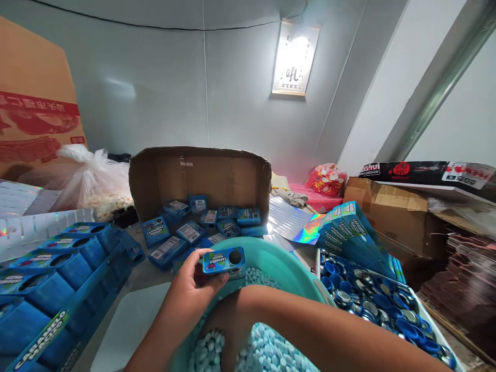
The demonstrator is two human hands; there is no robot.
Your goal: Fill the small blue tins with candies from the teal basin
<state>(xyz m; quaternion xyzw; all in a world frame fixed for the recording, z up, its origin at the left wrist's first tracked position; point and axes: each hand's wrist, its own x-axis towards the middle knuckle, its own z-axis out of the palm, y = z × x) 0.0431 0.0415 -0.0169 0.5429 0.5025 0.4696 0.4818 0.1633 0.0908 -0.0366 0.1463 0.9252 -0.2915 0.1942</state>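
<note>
I see the left hand (186, 297) gripping a small blue rectangular candy tin (223, 261) with a round hole in its lid, fingers closed around its near left end, held over the far rim of the teal plastic basin (294, 271). The right forearm reaches down into the basin's pale blue candy pellets (267, 351); its hand is hidden, so I cannot tell its fingers. My judgement: the tin is light, stiff and somewhat slick; best held by its long edges.
</note>
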